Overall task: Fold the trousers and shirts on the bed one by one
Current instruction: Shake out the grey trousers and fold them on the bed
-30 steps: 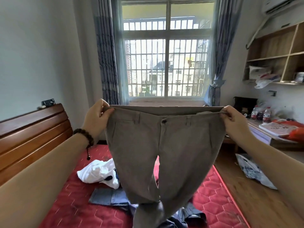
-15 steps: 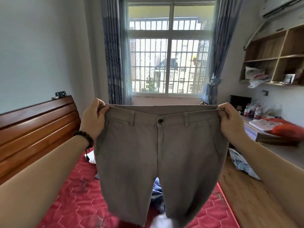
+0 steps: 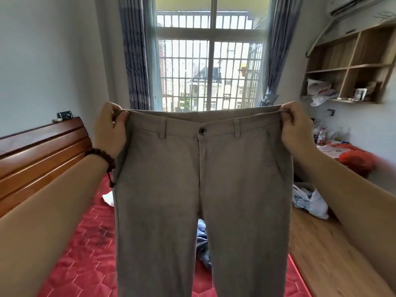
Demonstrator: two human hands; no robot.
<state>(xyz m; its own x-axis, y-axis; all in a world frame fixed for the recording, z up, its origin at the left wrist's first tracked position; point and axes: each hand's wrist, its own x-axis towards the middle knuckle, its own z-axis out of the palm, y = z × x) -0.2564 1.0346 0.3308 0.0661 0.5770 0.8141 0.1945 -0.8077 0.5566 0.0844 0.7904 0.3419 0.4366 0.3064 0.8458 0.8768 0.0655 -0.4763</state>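
Grey-brown trousers (image 3: 203,189) hang in the air in front of me, front side toward me, waistband stretched flat and both legs dropping straight down past the frame's bottom edge. My left hand (image 3: 110,129), with a bead bracelet on the wrist, grips the left end of the waistband. My right hand (image 3: 296,129) pinches the right end. Below them lies the bed with its red quilted mattress (image 3: 85,254). A blue garment (image 3: 203,243) shows between the trouser legs, and a corner of white cloth (image 3: 109,198) peeks out on the left. The trousers hide the other clothes.
A wooden headboard (image 3: 42,155) runs along the left. The window (image 3: 210,61) with curtains is straight ahead. On the right are a wood floor (image 3: 334,254), a plastic bag (image 3: 310,200), a cluttered desk (image 3: 351,155) and wall shelves (image 3: 351,67).
The trousers have been raised and pulled flatter; the legs now hang straight and cover more of the clothes on the bed. Both hands keep their hold on the waistband.
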